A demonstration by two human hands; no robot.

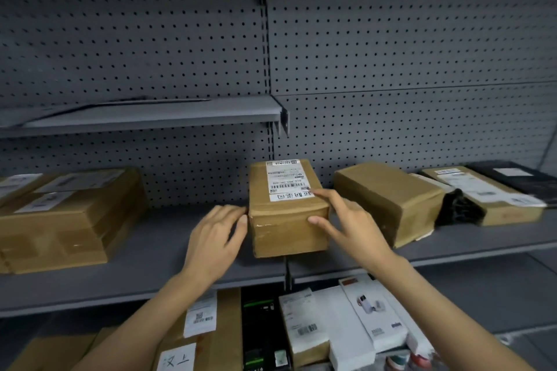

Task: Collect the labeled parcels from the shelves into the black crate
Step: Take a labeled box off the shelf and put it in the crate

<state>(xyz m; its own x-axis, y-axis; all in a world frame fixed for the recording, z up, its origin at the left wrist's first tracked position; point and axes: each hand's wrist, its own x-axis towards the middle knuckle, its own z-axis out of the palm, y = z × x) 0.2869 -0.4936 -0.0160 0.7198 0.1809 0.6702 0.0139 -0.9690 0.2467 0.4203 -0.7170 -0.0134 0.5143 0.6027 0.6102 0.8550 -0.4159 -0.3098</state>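
A brown cardboard parcel with a white shipping label on top stands on the middle shelf, its front end jutting over the shelf edge. My left hand lies against its left side with fingers nearly straight. My right hand holds its right front corner, index finger on the top by the label and thumb on the front face. The black crate is out of view.
Labeled boxes sit at the shelf's left, a plain brown box, a black bag and flat parcels at the right. Below the shelf lie more cartons and white boxes. An upper shelf sticks out at the left.
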